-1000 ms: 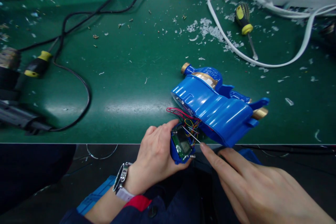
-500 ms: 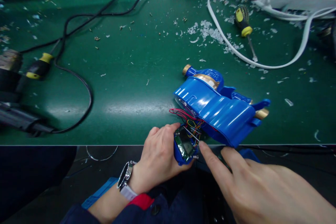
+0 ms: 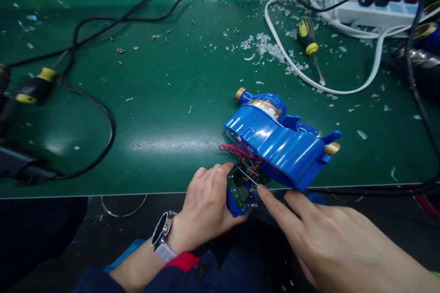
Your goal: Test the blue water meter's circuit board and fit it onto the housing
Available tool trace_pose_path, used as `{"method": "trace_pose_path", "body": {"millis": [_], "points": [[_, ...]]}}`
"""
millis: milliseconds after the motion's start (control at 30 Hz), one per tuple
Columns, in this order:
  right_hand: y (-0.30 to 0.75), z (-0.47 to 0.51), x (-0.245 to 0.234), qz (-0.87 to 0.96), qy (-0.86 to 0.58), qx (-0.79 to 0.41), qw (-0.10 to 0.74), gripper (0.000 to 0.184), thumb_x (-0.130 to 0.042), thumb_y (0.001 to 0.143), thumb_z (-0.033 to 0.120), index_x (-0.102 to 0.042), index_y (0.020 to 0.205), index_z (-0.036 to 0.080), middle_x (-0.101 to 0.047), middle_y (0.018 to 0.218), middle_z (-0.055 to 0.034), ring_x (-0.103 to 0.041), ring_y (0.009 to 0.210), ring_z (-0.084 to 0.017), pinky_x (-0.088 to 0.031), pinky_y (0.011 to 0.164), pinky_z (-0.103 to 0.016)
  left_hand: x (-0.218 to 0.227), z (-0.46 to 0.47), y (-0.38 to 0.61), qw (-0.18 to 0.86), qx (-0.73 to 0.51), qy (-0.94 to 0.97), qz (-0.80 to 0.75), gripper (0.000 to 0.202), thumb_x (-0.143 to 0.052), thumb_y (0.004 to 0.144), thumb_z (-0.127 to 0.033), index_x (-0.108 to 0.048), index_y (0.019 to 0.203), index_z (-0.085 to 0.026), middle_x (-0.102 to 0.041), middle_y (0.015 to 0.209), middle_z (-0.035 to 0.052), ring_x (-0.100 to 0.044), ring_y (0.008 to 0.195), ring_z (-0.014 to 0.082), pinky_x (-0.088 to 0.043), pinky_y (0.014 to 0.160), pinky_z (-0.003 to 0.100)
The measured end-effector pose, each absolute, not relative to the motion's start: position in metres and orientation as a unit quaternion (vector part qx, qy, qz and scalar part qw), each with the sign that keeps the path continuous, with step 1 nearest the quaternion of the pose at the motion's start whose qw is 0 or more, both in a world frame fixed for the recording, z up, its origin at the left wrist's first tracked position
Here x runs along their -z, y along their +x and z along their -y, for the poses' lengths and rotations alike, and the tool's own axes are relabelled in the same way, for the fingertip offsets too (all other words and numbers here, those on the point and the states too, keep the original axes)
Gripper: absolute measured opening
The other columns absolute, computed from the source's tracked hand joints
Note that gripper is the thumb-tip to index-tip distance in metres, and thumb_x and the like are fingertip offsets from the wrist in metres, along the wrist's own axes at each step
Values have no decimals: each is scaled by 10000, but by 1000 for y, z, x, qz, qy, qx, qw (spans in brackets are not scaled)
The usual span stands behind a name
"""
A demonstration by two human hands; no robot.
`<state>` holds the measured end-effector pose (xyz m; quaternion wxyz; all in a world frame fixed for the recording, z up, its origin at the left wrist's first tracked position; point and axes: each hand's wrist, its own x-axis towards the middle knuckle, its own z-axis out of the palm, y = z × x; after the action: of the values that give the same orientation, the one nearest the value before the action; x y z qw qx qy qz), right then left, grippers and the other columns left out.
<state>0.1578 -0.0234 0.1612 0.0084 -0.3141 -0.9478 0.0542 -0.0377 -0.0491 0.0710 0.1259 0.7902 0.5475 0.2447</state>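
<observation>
My left hand is closed around a small blue housing, with its thumb near the upper edge. A green circuit board with a display sits in the housing. My right hand is closed, its index finger stretched along a thin metal tool. The tool's tip lies over the board's upper edge, beside thin coloured wires; its handle is hidden by the hand. These wires run to a blue water meter with brass ends, lying tilted at the table's front edge.
A yellow-black screwdriver lies inside a loop of white cable. Another screwdriver is at the left by a black cable. A white power strip stands at the back right. Plastic scraps and small brass screws litter the green table.
The view has shifted slightly, bringing more of the right side into sight. Both hands keep nearly the same pose at the board, and the display looks darker.
</observation>
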Motion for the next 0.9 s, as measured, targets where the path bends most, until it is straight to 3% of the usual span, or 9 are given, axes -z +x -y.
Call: {"method": "trace_pose_path", "body": {"millis": [167,300,467,533,633,700,800,900], "points": [[160,24,-160,935,-340,-101,0,705,-544,494,47,-702,1179,8,-691,758,-133,-585,368,-223,-524,282,-337,-72,48,-37,128,-247,788,-549,554,-694,726,-337,-483,1172,-86,-702,907,122,-697,752,261,-534,638,375],[165,24,-156,913,-375,-161,16,582,-423,678,9,-697,1191,50,-711,787,-121,-641,441,-237,-635,492,-398,-70,49,-38,132,-248,789,-546,565,-705,724,-341,-487,1175,-78,-702,917,125,-694,763,269,-534,640,388],[171,22,-149,838,-429,-317,114,418,-377,913,55,-698,1168,136,-738,1060,-65,-733,903,-189,-612,792,-256,-68,51,-39,130,-253,790,-544,567,-701,753,-371,-482,1190,-83,-704,936,130,-694,780,275,-531,649,397],[176,20,-145,816,-440,-356,119,382,-404,954,86,-685,1203,157,-738,1072,-42,-719,959,-157,-574,854,-211,-69,51,-40,134,-250,790,-543,576,-705,755,-380,-477,1199,-93,-704,941,127,-696,796,274,-532,659,393],[184,19,-139,846,-407,-328,108,431,-380,938,57,-657,1258,138,-738,1048,-78,-735,897,-199,-618,775,-278,-72,49,-40,136,-249,794,-538,558,-695,760,-378,-472,1194,-108,-706,935,120,-698,801,271,-532,652,386],[185,21,-137,897,-369,-229,79,508,-365,850,-1,-657,1253,98,-732,992,-126,-741,728,-250,-633,568,-335,-74,48,-41,135,-250,795,-536,547,-683,762,-376,-468,1191,-113,-707,929,120,-700,792,270,-530,638,384],[182,26,-138,936,-335,-96,39,570,-385,710,-36,-681,1190,46,-706,827,-138,-629,416,-242,-494,288,-330,-75,47,-41,133,-249,794,-538,546,-678,762,-380,-463,1190,-117,-710,922,118,-701,772,266,-528,623,382],[181,26,-137,929,-341,-132,58,542,-374,752,-38,-664,1202,52,-712,862,-130,-657,466,-232,-557,359,-330,-73,48,-40,131,-250,794,-538,543,-679,766,-398,-466,1183,-122,-710,918,116,-703,775,267,-529,625,383]]}}
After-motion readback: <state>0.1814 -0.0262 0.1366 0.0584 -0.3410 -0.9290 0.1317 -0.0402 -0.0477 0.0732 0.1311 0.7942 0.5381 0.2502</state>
